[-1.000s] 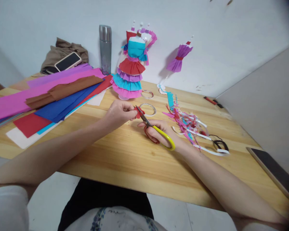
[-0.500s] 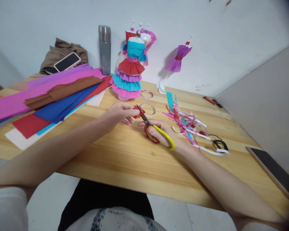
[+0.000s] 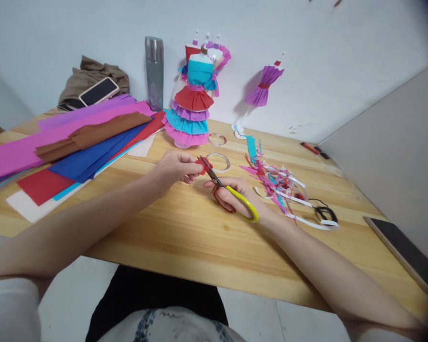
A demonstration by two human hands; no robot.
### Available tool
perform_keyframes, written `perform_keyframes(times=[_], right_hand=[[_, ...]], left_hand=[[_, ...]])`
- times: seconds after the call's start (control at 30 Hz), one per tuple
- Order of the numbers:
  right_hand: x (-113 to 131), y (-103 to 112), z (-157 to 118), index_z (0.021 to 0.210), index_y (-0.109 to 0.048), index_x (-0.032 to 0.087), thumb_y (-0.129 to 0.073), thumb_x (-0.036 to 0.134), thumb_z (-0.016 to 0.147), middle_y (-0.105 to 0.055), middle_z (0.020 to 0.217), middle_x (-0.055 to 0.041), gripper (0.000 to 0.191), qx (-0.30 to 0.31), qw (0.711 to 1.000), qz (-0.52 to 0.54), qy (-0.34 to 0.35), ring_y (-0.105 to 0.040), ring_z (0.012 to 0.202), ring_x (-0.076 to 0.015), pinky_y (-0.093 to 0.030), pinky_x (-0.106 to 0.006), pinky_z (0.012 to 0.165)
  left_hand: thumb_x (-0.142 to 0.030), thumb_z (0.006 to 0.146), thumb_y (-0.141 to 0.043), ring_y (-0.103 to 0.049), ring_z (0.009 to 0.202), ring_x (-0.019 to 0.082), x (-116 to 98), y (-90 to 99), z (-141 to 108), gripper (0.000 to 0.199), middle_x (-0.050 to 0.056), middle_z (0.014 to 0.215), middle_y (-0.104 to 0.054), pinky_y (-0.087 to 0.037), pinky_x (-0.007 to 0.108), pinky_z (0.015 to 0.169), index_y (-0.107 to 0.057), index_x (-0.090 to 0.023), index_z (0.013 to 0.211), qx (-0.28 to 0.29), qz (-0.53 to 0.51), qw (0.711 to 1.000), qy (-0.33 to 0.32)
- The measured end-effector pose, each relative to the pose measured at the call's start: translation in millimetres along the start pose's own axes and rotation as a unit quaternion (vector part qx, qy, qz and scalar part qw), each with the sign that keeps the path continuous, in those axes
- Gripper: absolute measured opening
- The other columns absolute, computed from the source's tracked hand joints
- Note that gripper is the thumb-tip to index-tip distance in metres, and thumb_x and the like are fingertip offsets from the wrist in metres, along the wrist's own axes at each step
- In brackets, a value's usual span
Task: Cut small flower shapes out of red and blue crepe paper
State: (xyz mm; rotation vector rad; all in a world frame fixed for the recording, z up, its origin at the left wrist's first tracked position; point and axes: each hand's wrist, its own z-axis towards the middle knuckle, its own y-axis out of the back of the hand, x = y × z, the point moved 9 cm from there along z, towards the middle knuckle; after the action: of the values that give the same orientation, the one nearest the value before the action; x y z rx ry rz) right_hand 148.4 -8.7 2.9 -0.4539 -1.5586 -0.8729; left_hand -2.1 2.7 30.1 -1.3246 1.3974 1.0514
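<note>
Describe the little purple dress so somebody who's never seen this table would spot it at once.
On the wooden table, find the tall, many-coloured tiered dress near the wall. The little purple dress stands alone to its right. Unlike its neighbour, it has one plain purple skirt, without tiers, and a narrow red sash.

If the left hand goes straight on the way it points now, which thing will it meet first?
Beyond the red paper it pinches, the left hand would probably meet the scissor blades first, though one view leaves the depth unclear.
</note>
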Motion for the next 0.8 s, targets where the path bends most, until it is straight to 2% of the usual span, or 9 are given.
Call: perform_keyframes(times=[0.33, 0.43, 0.57, 0.8], right_hand=[[1, 1, -1, 0.116, -0.072, 0.01, -0.062, 0.074, 0.088, -0.043, 0.06, 0.0062, 0.07, 0.023, 0.999, -0.023, -0.006, -0.037, 0.048, -0.0087, -0.028, -0.024, 0.045], [2, 0, -2, 0.117, -0.073, 0.01, -0.061, 0.071, 0.09, -0.042, 0.06, 0.0062, 0.067, 0.023, 0.999, -0.03, -0.01, -0.037, 0.049, -0.009, -0.026, -0.025, 0.046], [11, -1, -2, 0.109, -0.075, 0.011, -0.062, 0.065, 0.092, -0.041, 0.06, 0.0057, 0.058, 0.013, 0.999, -0.048, 0.01, -0.036, 0.051, -0.0096, -0.027, -0.025, 0.047], [16, 0, 0, 0.1, -0.078, 0.012, -0.064, 0.06, 0.092, -0.04, 0.06, 0.0048, 0.051, 0.001, 0.997, -0.072, 0.024, -0.039, 0.057, -0.0117, -0.031, -0.026, 0.052]], left_hand=[[-0.009, 0.072, -0.071, -0.053, 0.05, 0.008, -11, 2.6, -4, 0.025, 0.0, 0.047, -0.058, -0.046, 0.02, 0.054, -0.063, -0.015, 0.049, -0.015, 0.052, 0.998, -0.029], [-0.009, 0.071, -0.071, -0.052, 0.049, 0.009, -13, 4.1, -5, 0.023, 0.0, 0.046, -0.058, -0.044, 0.02, 0.052, -0.064, -0.015, 0.05, -0.022, 0.083, 0.996, -0.032], [-0.008, 0.072, -0.07, -0.052, 0.049, 0.009, -14, 4.4, -5, 0.022, 0.0, 0.046, -0.058, -0.044, 0.019, 0.052, -0.064, -0.014, 0.051, -0.018, 0.111, 0.993, -0.024], [-0.005, 0.078, -0.067, -0.053, 0.048, 0.008, -8, 4.9, -2, 0.031, 0.001, 0.048, -0.059, -0.045, 0.019, 0.052, -0.061, -0.014, 0.049, -0.01, 0.097, 0.995, 0.006]])
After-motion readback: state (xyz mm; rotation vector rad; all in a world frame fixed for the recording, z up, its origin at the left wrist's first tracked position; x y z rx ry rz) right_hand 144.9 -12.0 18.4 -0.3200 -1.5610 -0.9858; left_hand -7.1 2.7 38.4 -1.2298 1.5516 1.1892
